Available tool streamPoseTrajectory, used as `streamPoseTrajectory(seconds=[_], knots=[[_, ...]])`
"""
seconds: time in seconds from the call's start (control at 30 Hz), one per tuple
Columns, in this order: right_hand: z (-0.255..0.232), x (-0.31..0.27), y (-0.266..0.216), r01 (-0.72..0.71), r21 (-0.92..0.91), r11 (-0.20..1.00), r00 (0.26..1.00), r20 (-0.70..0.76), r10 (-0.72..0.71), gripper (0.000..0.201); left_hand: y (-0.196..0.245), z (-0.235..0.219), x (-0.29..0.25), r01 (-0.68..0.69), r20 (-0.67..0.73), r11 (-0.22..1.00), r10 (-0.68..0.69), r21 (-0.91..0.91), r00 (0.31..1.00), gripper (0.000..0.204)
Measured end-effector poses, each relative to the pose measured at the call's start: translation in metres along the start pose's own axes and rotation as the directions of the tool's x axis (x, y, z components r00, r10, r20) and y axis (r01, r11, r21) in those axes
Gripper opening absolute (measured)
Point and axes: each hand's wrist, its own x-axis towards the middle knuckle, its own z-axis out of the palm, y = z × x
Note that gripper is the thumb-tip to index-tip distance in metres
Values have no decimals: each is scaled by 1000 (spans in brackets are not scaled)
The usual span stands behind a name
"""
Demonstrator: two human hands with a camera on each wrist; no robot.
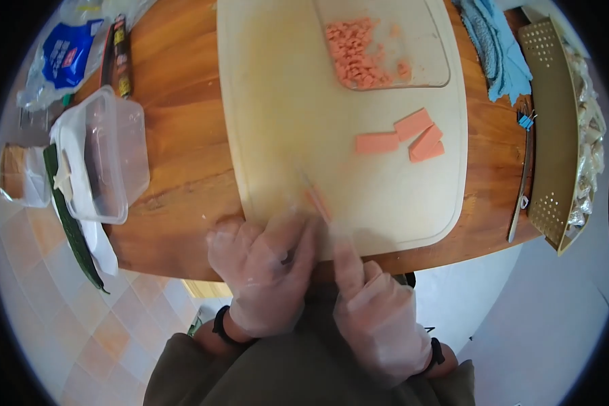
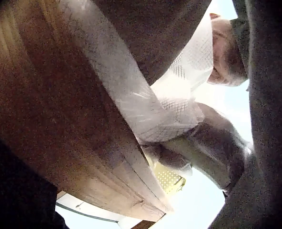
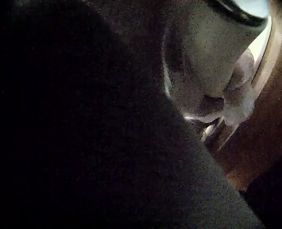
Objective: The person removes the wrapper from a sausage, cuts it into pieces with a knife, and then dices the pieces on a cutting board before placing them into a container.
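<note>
Both hands wear clear plastic gloves. In the head view my right hand [image 1: 379, 314] grips a knife, its index finger stretched forward along it; the handle is hidden in the hand. The thin, blurred knife blade [image 1: 310, 184] points away over the near part of the cutting board [image 1: 277, 135]. Beside the blade lies a small strip of pink ham sausage [image 1: 322, 203]. My left hand [image 1: 264, 267] holds the strip's near end with bent fingers that partly cover it. Several flat pink ham sausage slabs [image 1: 377, 142] lie on the board to the right.
A clear tray [image 1: 419, 51] of diced pink pieces sits on the board's far right. Leftward are a clear plastic tub [image 1: 125, 155], a cucumber [image 1: 74, 230] and a blue-labelled bag [image 1: 71, 54]. A blue cloth [image 1: 497, 51] and a perforated basket [image 1: 551, 135] stand right.
</note>
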Motion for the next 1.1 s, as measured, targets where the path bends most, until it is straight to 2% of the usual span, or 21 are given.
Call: streamPoseTrajectory(seconds=[0.03,0.07,0.1,0.13,0.17,0.27,0.3,0.43,0.5,0.63,0.7,0.8,0.83,0.9,1.1], knots=[[-6,0,1,-49,114,992,993,111,37,78,0,1,-2,19,-2,1000,-19,5,1000,30],[-11,2,4,-32,111,993,993,117,19,78,-1,2,-3,32,-4,999,-32,-24,999,29],[-16,7,9,-106,332,937,987,149,59,74,-1,3,-3,40,-12,998,-41,-57,999,28],[-19,8,12,-183,531,828,977,193,92,70,-1,3,-2,52,-22,997,-53,-58,998,28],[-12,7,13,-101,575,812,994,101,52,70,-1,2,-2,64,-7,996,-65,-65,998,28],[2,2,13,-42,520,853,999,22,36,73,0,5,-1,62,-28,996,-64,-66,998,28],[1,3,11,-39,517,855,999,23,31,73,0,6,0,45,-62,998,-48,-54,997,29],[0,0,8,-28,476,879,999,-24,45,71,0,6,0,50,-58,998,-53,-40,997,30],[0,0,8,-12,451,892,997,-57,43,69,-4,10,-2,5,-84,999,-8,-38,996,29],[0,1,10,8,421,907,995,-89,33,70,-1,3,0,9,-28,998,-11,-59,1000,30],[3,2,10,12,414,910,995,-94,29,71,-10,7,-5,-83,-75,996,82,-14,994,30],[8,0,13,46,405,913,992,-128,7,71,-10,5,-5,-124,-63,992,123,-6,990,31],[9,-1,14,45,417,908,993,-120,6,71,-9,4,-5,-118,-63,993,117,-5,991,31],[10,-3,16,52,426,903,994,-112,-5,70,-5,5,-5,33,-90,997,-39,-66,995,32],[8,-5,16,52,406,912,995,-98,-13,71,-6,9,-6,33,-138,995,-46,-90,989,31]])
